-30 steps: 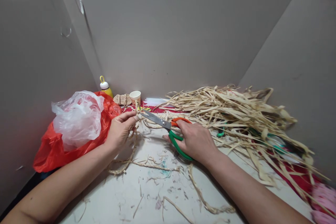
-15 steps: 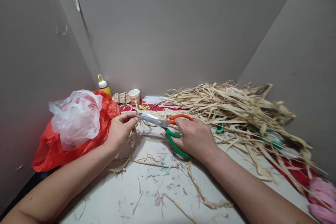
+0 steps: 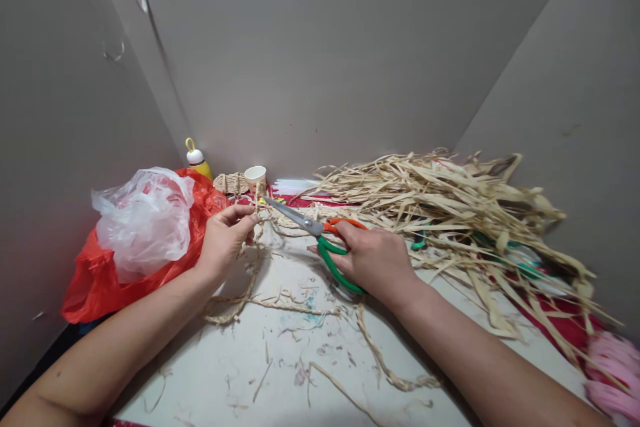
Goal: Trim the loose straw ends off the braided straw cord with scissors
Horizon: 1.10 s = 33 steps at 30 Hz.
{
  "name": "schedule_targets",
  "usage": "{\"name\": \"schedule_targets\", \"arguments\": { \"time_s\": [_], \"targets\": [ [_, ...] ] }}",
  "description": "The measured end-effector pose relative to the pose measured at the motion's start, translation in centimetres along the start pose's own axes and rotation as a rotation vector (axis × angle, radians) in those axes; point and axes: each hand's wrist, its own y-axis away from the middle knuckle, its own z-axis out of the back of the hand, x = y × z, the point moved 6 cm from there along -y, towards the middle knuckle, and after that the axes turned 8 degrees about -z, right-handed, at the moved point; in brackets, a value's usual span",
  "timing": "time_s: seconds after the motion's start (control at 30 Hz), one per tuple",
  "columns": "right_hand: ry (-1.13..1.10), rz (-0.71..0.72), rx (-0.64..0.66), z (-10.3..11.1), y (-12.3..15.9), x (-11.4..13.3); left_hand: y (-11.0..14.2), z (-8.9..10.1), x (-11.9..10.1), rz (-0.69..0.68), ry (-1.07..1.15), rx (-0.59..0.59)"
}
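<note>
My left hand (image 3: 231, 233) pinches a thin braided straw cord (image 3: 256, 267), which hangs from the fingertips and curves down onto the table. A short end of it sticks up above the fingers. Scissors (image 3: 300, 219) with one orange and one green handle are gripped by my right hand (image 3: 375, 257). Their blades look closed or nearly so, and point left with the tips close to the cord's upper end. Below lies the cord's braided length along the white table (image 3: 280, 373). Another braided piece (image 3: 383, 360) rests under my right forearm.
A large heap of dry straw strips (image 3: 425, 193) spreads over the right side. On the left is a red plastic bag (image 3: 90, 280) with a clear bag (image 3: 150, 220) on top. A yellow bottle (image 3: 200, 163), a paper cup (image 3: 255, 177) and a bundled cord (image 3: 230, 183) stand along the back wall.
The scissors' blades have come away slightly from my left fingertips, and look more closed. My left hand has shifted a little left and up, still holding the cord.
</note>
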Motion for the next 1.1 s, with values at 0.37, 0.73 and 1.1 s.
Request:
{"name": "schedule_targets", "arguments": {
  "time_s": [0.37,0.73,1.1],
  "targets": [
    [-0.064,0.04,0.133,-0.2,-0.3,0.5,-0.4,0.5,0.0,-0.122,-0.204,0.014],
    [-1.322,-0.57,0.337,-2.3,0.5,0.0,2.4,-1.9,-1.6,-0.573,-0.536,0.255],
    [-1.798,-0.733,0.447,-2.6,1.5,2.4,5.8,-4.1,-0.2,-0.788,-0.634,0.612]
  ]
}}
